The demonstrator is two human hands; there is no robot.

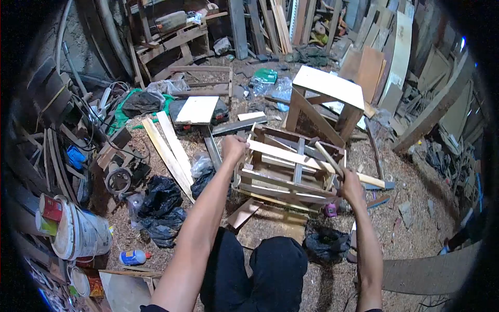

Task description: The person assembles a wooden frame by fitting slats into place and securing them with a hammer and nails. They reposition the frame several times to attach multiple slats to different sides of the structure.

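Observation:
My left hand (235, 148) is closed around the left end of a pale wooden slat (280, 153). The slat lies across the top of a wooden frame (275, 183), which has several rails and an open inside. In my right hand (351, 187), the fingers are wrapped round the wooden handle of a hammer (327, 157). Its dark head rests near the frame's upper right part, close to the slat. Below my right hand, part of the slat's far end is hidden. A grey crosspiece (299, 161) runs through the middle of the frame.
A white-topped wooden stand (328, 86) is behind the frame. Long boards (169, 151) and black plastic bags (162, 208) lie at the left on sawdust. A white bucket (86, 231) and a glue bottle (133, 257) are at the lower left. Planks lean along the back wall.

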